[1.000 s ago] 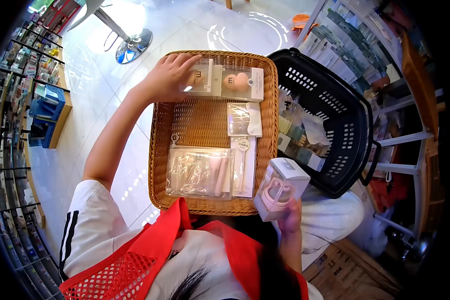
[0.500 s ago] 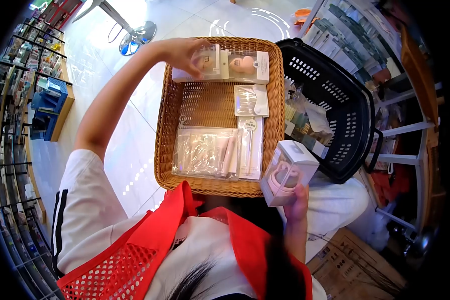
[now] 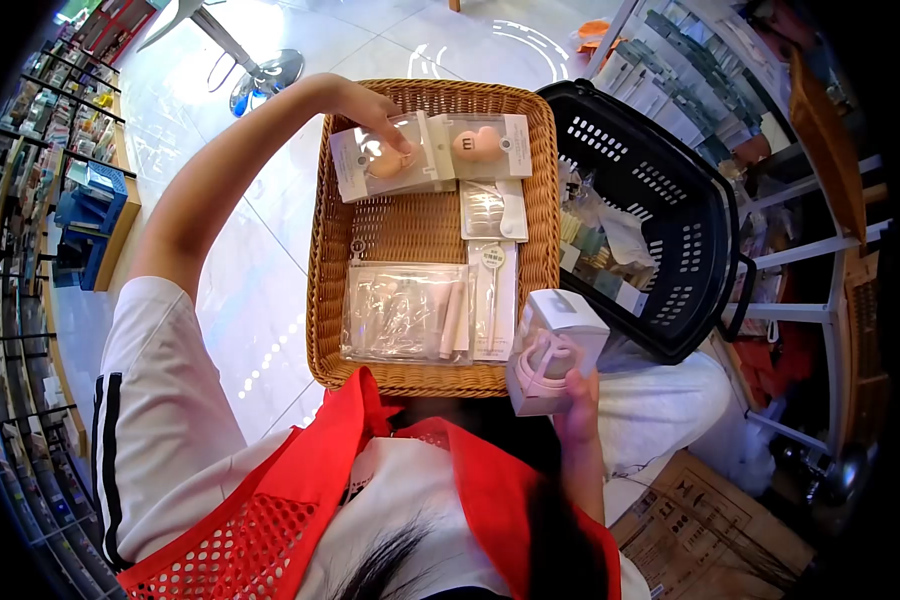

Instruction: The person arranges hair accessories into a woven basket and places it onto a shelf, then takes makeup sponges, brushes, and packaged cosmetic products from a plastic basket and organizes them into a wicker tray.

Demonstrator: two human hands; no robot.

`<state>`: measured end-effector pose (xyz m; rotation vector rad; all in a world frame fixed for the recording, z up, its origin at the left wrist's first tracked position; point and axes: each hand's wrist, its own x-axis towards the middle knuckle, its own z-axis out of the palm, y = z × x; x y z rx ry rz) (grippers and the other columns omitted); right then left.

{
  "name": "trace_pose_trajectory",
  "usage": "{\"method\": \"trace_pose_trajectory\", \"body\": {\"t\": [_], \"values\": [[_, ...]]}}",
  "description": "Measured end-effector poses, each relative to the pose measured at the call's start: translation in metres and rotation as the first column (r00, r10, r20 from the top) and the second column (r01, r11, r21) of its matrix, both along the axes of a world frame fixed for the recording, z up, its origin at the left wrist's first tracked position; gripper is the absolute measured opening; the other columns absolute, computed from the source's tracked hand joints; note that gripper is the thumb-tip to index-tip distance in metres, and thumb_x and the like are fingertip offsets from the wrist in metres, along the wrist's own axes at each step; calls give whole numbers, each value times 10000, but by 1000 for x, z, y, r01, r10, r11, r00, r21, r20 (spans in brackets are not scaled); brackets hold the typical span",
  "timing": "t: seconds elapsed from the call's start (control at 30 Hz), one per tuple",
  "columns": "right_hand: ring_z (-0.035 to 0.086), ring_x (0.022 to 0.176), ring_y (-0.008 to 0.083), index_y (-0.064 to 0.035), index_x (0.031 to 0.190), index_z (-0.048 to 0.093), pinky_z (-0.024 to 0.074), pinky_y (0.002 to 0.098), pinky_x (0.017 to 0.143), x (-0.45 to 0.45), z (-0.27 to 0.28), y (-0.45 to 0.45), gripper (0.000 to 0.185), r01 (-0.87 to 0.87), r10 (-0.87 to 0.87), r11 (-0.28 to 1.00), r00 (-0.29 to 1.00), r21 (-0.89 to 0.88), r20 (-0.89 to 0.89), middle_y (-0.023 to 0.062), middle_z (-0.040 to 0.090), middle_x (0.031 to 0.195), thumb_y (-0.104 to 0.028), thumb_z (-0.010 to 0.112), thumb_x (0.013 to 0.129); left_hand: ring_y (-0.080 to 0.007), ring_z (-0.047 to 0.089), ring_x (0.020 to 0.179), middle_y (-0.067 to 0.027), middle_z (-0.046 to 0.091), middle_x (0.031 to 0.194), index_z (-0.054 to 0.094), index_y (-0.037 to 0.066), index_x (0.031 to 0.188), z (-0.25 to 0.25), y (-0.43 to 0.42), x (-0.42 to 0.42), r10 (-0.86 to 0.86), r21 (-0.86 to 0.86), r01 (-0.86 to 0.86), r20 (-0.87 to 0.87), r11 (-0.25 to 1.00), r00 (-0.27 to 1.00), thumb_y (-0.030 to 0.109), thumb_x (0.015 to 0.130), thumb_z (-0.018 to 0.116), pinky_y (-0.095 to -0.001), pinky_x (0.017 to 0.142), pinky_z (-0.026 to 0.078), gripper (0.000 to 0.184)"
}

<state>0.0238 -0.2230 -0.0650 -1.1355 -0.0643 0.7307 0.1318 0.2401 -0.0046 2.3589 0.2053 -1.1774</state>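
My left hand [image 3: 375, 112] reaches over the far end of a wicker basket [image 3: 318, 235]. Its fingers close on the upper edge of a clear box of peach makeup sponges [image 3: 378, 165], which lies tilted. Beside that box, a second sponge box [image 3: 490, 144] touches it. My right hand [image 3: 578, 405] grips a clear-windowed box [image 3: 558, 345] with a pink rounded item and strap inside, near the basket's front right corner. In the basket also lie a clear pouch pack [image 3: 405, 312], a small eyelash-like pack [image 3: 493, 210] and a slim white pack [image 3: 493, 305].
Against the basket's right side stands a black shopping basket [image 3: 685, 180] with several packets in it. Racks of goods [image 3: 30, 250] line the left; a white-framed shelf [image 3: 790, 300] stands right. A cardboard box [image 3: 710, 525] lies at lower right, and a stool base [image 3: 270, 80] is far left.
My left hand has closed on the left sponge box, now shifted and tilted toward me. My right hand still holds its box, slightly lower and left in the view. The camera has shifted slightly.
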Motion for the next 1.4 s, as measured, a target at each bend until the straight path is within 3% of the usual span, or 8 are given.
{"method": "trace_pose_trajectory", "body": {"t": [0.33,0.57,0.67,0.87,1.0,1.17,1.2,1.4], "values": [[459,1147,212,16,1324,317,359,334,976,4,7,7,697,-49,52,998,997,-47,51,124,464,1242,-339,612,802,-133,597,949,-97,571,1156,433,29,1284,20,-31,-35,420,-364,-471,-213,804,882,476,874,493,-253,801,507,610],[434,1165,206,28,1344,274,333,336,994,20,18,30,615,165,-82,963,932,-213,352,146,433,1271,-295,529,887,-183,642,899,-127,608,1052,437,-4,1242,-5,-63,-116,778,-725,-676,-346,134,525,376,913,474,-283,771,539,504],[490,1102,246,37,1313,335,378,336,944,33,20,48,557,-76,255,912,875,-403,413,172,469,1216,-259,532,884,-181,601,968,-103,600,1072,482,-3,1181,-11,-86,-151,695,-909,-412,-336,-63,636,303,789,644,-338,872,491,523],[446,1166,351,93,1290,352,341,386,985,35,14,85,599,33,564,690,601,-723,566,235,429,1263,-312,515,881,-202,514,1087,-103,520,1199,372,5,1292,-5,-139,-172,916,-965,-262,-108,-3,385,306,699,723,-349,936,405,752],[362,1255,322,69,1378,204,282,395,1039,37,37,102,707,-69,227,967,668,-245,709,244,329,1357,-332,519,889,-209,466,1140,-119,478,1231,304,5,1324,-13,-160,-170,971,-977,-203,20,70,239,341,704,714,-352,977,359,815],[402,1213,234,52,1389,175,345,338,994,27,53,144,685,-47,51,999,861,-21,507,198,385,1315,-294,519,909,-235,368,1226,-158,383,1300,209,10,1376,-33,-191,-155,984,-964,-263,-7,41,179,625,754,595,-358,1009,310,956],[416,1200,228,49,1387,185,357,327,983,27,54,147,662,-26,8,999,910,39,414,192,398,1306,-288,508,918,-238,315,1266,-172,331,1343,162,15,1393,-24,-192,-157,946,-948,-181,216,263,244,553,774,618,-367,1032,283,938],[399,1232,263,42,1356,293,332,344,1008,30,47,146,530,-126,121,991,771,-36,625,191,391,1337,-261,443,949,-242,388,1230,-164,395,1315,152,17,1379,-8,-191,-165,966,-949,-289,53,128,252,298,797,667,-363,1018,324,826]]}}
